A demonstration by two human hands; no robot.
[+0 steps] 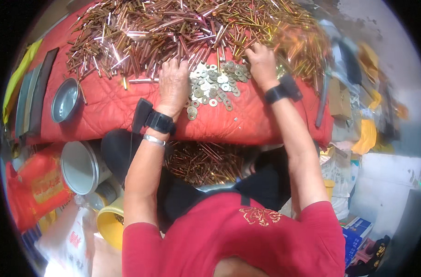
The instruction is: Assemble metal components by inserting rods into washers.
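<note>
A broad heap of thin copper-coloured metal tubes (pixel 192 37) covers the far part of the red quilted cover (pixel 122 113), spreading from its left side to its right. Toward the middle of the near edge lies a patch of flat metal washers (pixel 213 83), loosely overlapping, with the hands on either side.

The left hand (pixel 173 83) is at the washers' left, fingers bent toward the fringe of the tubes; whether it grasps anything cannot be told. The right hand (pixel 262 67) is at their upper right, its fingers curled by the tubes, and its grip is equally unclear.

The tubes crowd both hands on the far side, and one pale tube lies just left of the left hand. A round metal bowl (pixel 65 101) sits near the cover's left edge, with dark flat strips (pixel 36 94) beyond it. A grey bar (pixel 323 101) stands along the right edge. Below the near edge, a second heap of tubes (pixel 203 162) lies between the person's legs, with a lidded pail (pixel 77 167) and a yellow bucket (pixel 108 227) to the left.
</note>
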